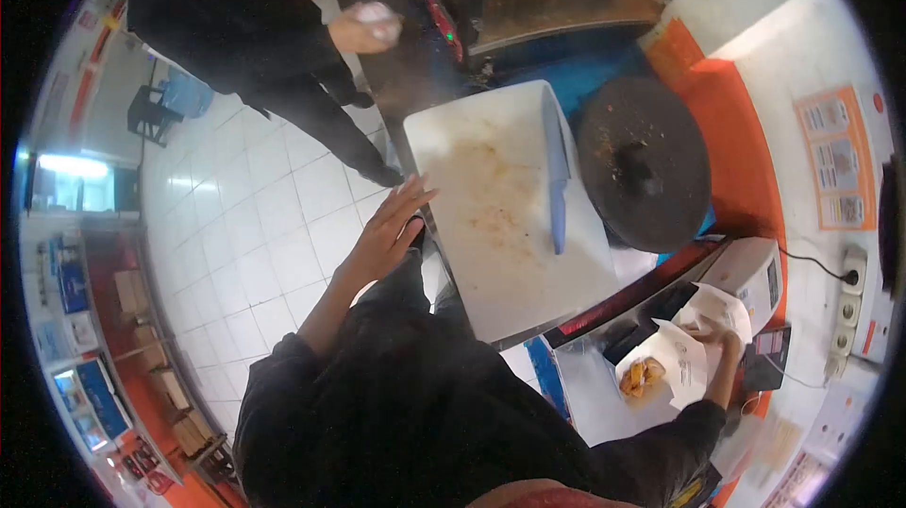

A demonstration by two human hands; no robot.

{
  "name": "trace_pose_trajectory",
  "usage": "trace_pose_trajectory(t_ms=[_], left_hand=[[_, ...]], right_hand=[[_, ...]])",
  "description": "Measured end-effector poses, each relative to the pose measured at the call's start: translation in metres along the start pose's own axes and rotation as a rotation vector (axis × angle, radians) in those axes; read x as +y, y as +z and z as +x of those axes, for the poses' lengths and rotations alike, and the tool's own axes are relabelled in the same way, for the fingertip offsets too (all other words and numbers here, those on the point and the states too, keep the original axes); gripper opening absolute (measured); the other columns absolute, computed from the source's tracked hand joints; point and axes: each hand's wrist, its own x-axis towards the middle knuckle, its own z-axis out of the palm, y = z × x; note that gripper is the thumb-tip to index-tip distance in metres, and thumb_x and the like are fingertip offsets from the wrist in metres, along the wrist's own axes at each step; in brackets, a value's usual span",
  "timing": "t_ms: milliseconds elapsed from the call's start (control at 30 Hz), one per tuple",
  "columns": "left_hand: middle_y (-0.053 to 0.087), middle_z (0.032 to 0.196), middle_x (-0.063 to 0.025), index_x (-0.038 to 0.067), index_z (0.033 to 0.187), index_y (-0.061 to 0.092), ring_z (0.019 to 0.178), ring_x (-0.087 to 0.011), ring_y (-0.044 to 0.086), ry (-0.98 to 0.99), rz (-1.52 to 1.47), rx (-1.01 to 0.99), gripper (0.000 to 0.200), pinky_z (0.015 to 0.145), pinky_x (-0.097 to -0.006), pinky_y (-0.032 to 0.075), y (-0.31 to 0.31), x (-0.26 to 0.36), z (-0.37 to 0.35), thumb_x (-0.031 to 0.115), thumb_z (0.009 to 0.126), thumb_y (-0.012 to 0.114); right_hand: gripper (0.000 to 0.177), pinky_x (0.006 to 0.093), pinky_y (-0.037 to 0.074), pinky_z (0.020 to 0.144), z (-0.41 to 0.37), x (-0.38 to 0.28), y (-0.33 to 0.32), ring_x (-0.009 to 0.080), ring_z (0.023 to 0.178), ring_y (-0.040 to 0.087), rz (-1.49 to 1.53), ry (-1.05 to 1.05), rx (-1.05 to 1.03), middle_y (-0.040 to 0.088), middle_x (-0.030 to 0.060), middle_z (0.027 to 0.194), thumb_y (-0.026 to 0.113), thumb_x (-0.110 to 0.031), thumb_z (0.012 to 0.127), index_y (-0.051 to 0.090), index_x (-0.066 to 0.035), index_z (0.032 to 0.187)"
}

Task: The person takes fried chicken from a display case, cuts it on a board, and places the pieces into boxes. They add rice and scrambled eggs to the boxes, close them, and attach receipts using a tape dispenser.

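Note:
My left hand [392, 229] is open, fingers stretched out, beside the left edge of a large white cutting board [491, 187]. It holds nothing. A knife [559, 182], blue-grey along its length, lies on the board's right side. Brownish crumbs and stains mark the board. At the lower right, my right hand [729, 349] grips the paper of a white takeaway box [713, 310]; its fingertips are partly hidden. Left of that hand stands another opened white takeaway box [681, 357] with golden-brown food pieces [642, 377] in it.
A dark round block [644, 163] stands right of the board, against an orange wall edge. Across the counter corner, a co-worker in dark clothes [226, 17] has white material in both hands. A power strip [847, 310] is on the right wall. White floor tiles [245, 225] lie left.

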Motion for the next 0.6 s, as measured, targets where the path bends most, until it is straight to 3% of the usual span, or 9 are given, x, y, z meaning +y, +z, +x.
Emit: trace_pose_trajectory(t_ms=[67, 100, 133, 233, 300, 400, 433, 533, 600], left_hand=[[0.03, 0.156, -0.0114, 0.013, 0.146, 0.041, 0.147, -0.0286, 0.02, 0.034, 0.006, -0.037, 0.045, 0.121, -0.0441, 0.017, -0.002, -0.013, 0.004, 0.015, 0.1, 0.041], [0.051, 0.14, -0.0119, 0.012, 0.134, 0.054, 0.132, -0.0295, 0.045, 0.085, -0.031, 0.107, 0.036, 0.111, -0.0434, 0.035, -0.003, -0.009, 0.005, 0.015, 0.099, 0.044], [0.051, 0.14, -0.0119, 0.012, 0.134, 0.054, 0.132, -0.0295, 0.045, 0.085, -0.034, 0.088, 0.036, 0.111, -0.0434, 0.035, -0.006, -0.015, 0.005, 0.015, 0.099, 0.044], [0.068, 0.083, -0.006, 0.007, 0.089, 0.068, 0.08, -0.0267, 0.064, 0.282, -0.18, -0.037, 0.008, 0.074, -0.0386, 0.048, -0.021, -0.012, 0.017, 0.012, 0.088, 0.061], [0.068, 0.08, -0.0022, 0.011, 0.081, 0.065, 0.074, -0.02, 0.064, 0.586, -0.156, -0.108, 0.005, 0.07, -0.0346, 0.048, -0.028, 0.0, 0.018, 0.014, 0.084, 0.063], [0.069, 0.077, -0.0014, 0.012, 0.076, 0.063, 0.072, -0.0164, 0.064, 0.831, -0.167, -0.089, 0.013, 0.068, -0.033, 0.049, -0.076, 0.04, 0.033, 0.017, 0.087, 0.061], [0.069, 0.076, -0.0016, 0.011, 0.072, 0.062, 0.074, -0.0162, 0.064, 0.928, -0.133, -0.04, 0.017, 0.067, -0.0332, 0.049, -0.089, 0.043, 0.039, 0.018, 0.088, 0.061], [0.063, 0.078, -0.0049, 0.008, 0.08, 0.065, 0.077, -0.0248, 0.062, 0.744, -0.11, 0.419, 0.005, 0.068, -0.0386, 0.05, -0.13, 0.022, 0.076, 0.011, 0.083, 0.064], [0.063, 0.096, -0.011, 0.004, 0.097, 0.062, 0.081, -0.0334, 0.06, 0.321, -0.09, 0.419, 0.014, 0.075, -0.0365, 0.048, -0.164, 0.016, 0.1, 0.013, 0.087, 0.064]], right_hand=[[0.035, 0.0329, 0.051, 0.084, -0.027, -0.004, -0.029, 0.0218, 0.091, 0.063, 0.075, 0.03, 0.072, 0.068, 0.007, 0.1, 0.071, -0.019, 0.081, 0.064, -0.002, 0.11], [0.036, 0.033, 0.051, 0.085, -0.043, -0.007, -0.042, 0.0224, 0.092, 0.063, 0.151, 0.048, 0.128, 0.068, 0.0075, 0.1, 0.071, -0.02, 0.081, 0.064, -0.001, 0.111], [0.037, 0.0332, 0.051, 0.085, -0.056, -0.018, -0.061, 0.023, 0.092, 0.063, 0.267, 0.073, 0.2, 0.068, 0.008, 0.101, 0.071, -0.021, 0.081, 0.063, -0.001, 0.112], [0.042, 0.0329, 0.046, 0.1, -0.104, -0.111, -0.116, 0.0216, 0.115, 0.056, 1.39, 0.25, 0.529, 0.059, 0.0114, 0.129, 0.064, -0.011, 0.089, 0.056, 0.0, 0.129], [0.045, 0.0329, 0.043, 0.104, -0.137, -0.216, -0.16, 0.0199, 0.12, 0.053, 0.62, 0.042, 0.675, 0.054, 0.0125, 0.135, 0.059, -0.005, 0.091, 0.052, -0.002, 0.135], [0.055, 0.0324, 0.041, 0.104, -0.12, -0.39, -0.159, 0.0212, 0.123, 0.05, 1.909, -0.354, 0.621, 0.049, 0.0116, 0.141, 0.059, -0.01, 0.09, 0.043, -0.002, 0.142], [0.06, 0.0368, 0.042, 0.105, -0.1, -0.428, -0.142, 0.0251, 0.124, 0.052, 1.168, -0.303, 0.799, 0.048, 0.0119, 0.144, 0.06, -0.002, 0.087, 0.042, -0.003, 0.144], [0.074, 0.0413, 0.032, 0.112, -0.037, -0.526, -0.099, 0.0283, 0.139, 0.037, 0.575, -0.511, 0.685, 0.04, 0.0139, 0.151, 0.072, -0.024, 0.085, 0.037, -0.005, 0.147], [0.069, 0.0398, 0.034, 0.11, 0.006, -0.591, -0.08, 0.0263, 0.135, 0.04, 1.407, -0.569, 0.388, 0.044, 0.0177, 0.144, 0.068, -0.032, 0.09, 0.038, -0.003, 0.145]])
